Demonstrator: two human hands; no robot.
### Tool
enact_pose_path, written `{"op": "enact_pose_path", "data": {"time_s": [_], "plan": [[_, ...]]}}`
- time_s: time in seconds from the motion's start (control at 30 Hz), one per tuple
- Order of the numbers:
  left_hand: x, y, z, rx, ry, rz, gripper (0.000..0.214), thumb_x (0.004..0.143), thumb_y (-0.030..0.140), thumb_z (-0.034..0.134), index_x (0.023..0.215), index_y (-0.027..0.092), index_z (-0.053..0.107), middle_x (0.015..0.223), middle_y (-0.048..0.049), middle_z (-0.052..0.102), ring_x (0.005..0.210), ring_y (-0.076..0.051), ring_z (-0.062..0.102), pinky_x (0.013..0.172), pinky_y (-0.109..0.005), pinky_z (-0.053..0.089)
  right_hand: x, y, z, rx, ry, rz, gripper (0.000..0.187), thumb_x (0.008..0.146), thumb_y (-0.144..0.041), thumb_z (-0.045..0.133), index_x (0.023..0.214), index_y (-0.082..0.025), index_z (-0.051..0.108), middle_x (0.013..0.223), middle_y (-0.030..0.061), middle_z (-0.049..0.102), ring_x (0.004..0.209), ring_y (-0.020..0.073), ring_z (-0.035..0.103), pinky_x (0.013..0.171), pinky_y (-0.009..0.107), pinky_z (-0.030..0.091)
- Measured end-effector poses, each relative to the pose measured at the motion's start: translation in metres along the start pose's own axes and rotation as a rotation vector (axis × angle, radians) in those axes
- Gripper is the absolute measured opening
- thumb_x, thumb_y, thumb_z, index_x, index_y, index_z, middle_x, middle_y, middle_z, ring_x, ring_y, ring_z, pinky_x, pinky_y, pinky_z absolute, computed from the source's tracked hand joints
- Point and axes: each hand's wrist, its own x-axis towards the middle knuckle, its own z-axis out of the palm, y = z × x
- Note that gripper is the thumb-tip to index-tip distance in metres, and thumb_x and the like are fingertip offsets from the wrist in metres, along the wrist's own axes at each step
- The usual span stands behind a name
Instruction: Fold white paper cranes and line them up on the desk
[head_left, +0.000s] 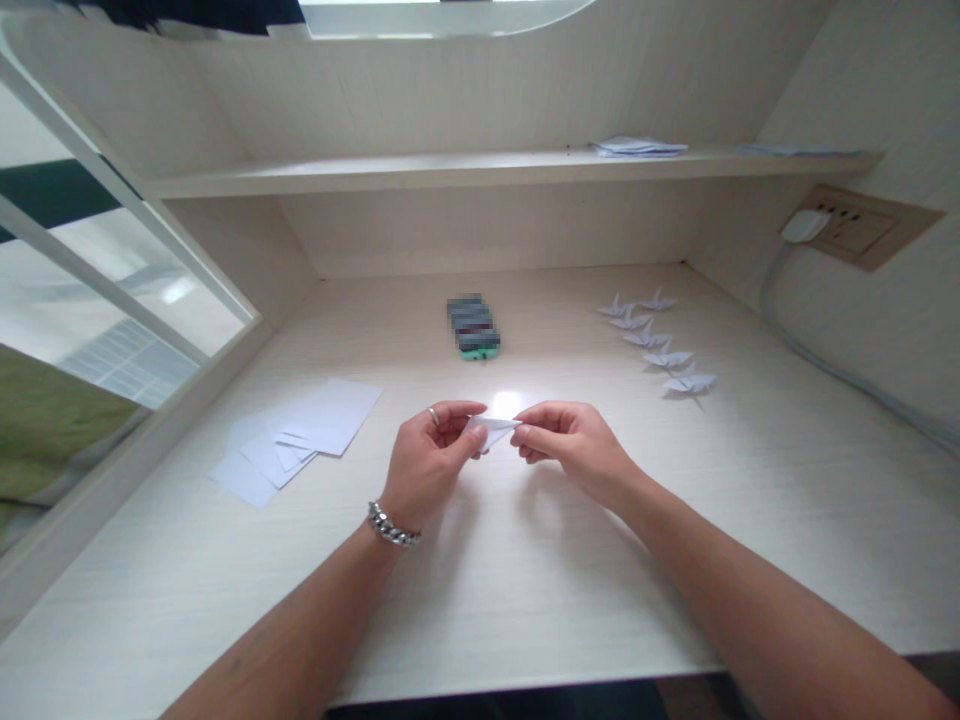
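Between my hands is a small folded piece of white paper [491,430], pointed at its right end and held just above the desk. My left hand [435,455], with a ring on one finger and a chain bracelet at the wrist, pinches its left side. The thumb and fingertips of my right hand [566,440] close on the pointed right tip. To the left lie several loose white paper sheets [337,410], overlapping one another. Several folded paper cranes [669,358] stand in a slanting row at the back right.
A phone-like object [474,325], blurred on top with a green lower edge, lies at the back middle of the desk [525,590]. Above, a shelf [420,175] carries a paper stack [641,147]. A white plug [805,226] with its cable [847,375] runs along the right wall.
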Motion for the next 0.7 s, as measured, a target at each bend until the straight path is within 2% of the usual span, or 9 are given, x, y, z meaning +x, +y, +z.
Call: {"op": "enact_pose_path", "data": {"time_s": [0.7], "plan": [[-0.0019, 0.0005, 0.0021, -0.030, -0.025, 0.006, 0.027, 0.068, 0.023, 0.077, 0.090, 0.010, 0.068, 0.065, -0.0024, 0.068, 0.056, -0.012, 0.063, 0.055, -0.023, 0.051, -0.0010, -0.0063, 0.0010, 0.028, 0.053, 0.045, 0.016, 0.072, -0.031, 0.071, 0.076, -0.015, 0.072, 0.070, 0.0038, 0.068, 0.062, 0.0119, 0.059, 0.060, 0.025, 0.048]]}}
